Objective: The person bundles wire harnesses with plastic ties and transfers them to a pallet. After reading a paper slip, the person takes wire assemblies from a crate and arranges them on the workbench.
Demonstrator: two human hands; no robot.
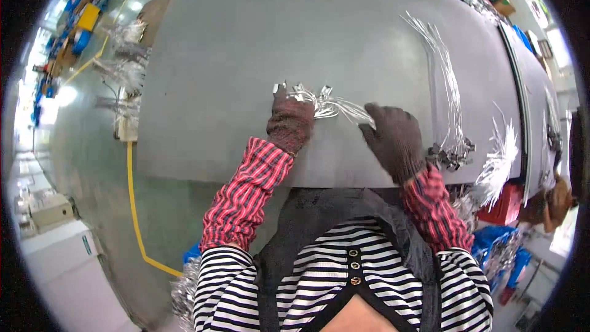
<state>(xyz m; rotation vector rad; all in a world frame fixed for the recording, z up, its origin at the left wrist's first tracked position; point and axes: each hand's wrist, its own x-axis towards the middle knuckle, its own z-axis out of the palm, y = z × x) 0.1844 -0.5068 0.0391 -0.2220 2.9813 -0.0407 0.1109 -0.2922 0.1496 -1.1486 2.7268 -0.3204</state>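
Note:
My left hand (290, 118), in a dark knitted glove, is closed on a bundle of thin white wires (335, 108) near the middle of the grey table. Small pale and metallic connectors (299, 91) stick out beside its fingers. The loose wires fan rightward from there. At their right end is my right hand (396, 139), also gloved, its thumb and fingers apart with the wire tips between them. It does not visibly pinch them.
On the grey table (209, 74), a longer white wire bundle (452, 86) with dark connectors (452, 155) lies to the right. More white wires (501, 160) hang over the front right edge, near a red bin (501, 204). Wire bundles (126, 74) stand off the left edge.

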